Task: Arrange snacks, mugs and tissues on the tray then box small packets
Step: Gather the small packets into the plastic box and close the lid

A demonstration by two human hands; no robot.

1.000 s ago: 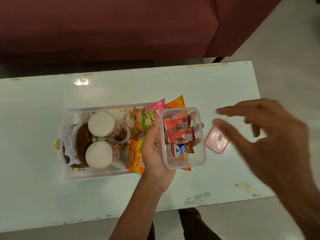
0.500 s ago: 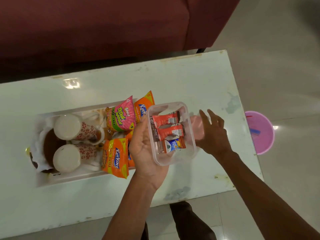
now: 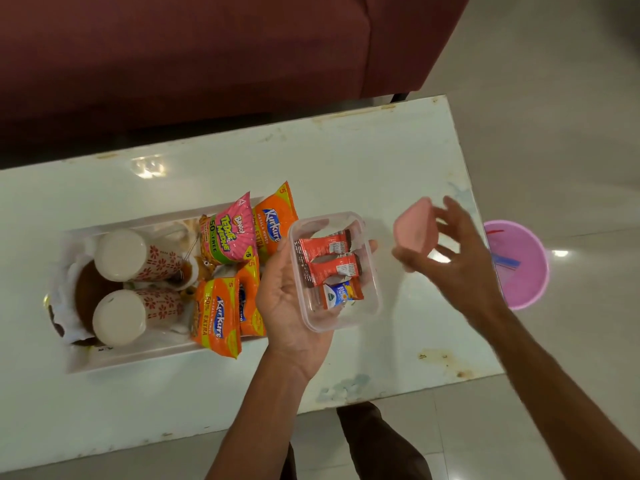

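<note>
My left hand point(image 3: 287, 299) holds a clear plastic box point(image 3: 367, 306) above the table. Inside lie two red small packets point(image 3: 320, 247) and a blue and orange one point(image 3: 341, 295). To the box's right, my right hand point(image 3: 457, 265) grips its pink lid point(image 3: 414, 228), lifted and tilted. On the left, the white tray point(image 3: 114, 362) carries two floral mugs point(image 3: 138, 252) lying on their sides, white tissues point(image 3: 65, 317), orange Kurkure bags point(image 3: 216, 315) and a pink Bingo bag point(image 3: 230, 233).
The white table point(image 3: 346, 168) has worn, stained edges; its right edge is close to my right hand. A pink bucket point(image 3: 523, 271) stands on the tiled floor beyond it. A maroon sofa point(image 3: 207, 46) runs along the far side.
My right hand reached to the table beside the box, took hold of the pink lid and raised it. The view shifted, so the tray now sits further left.
</note>
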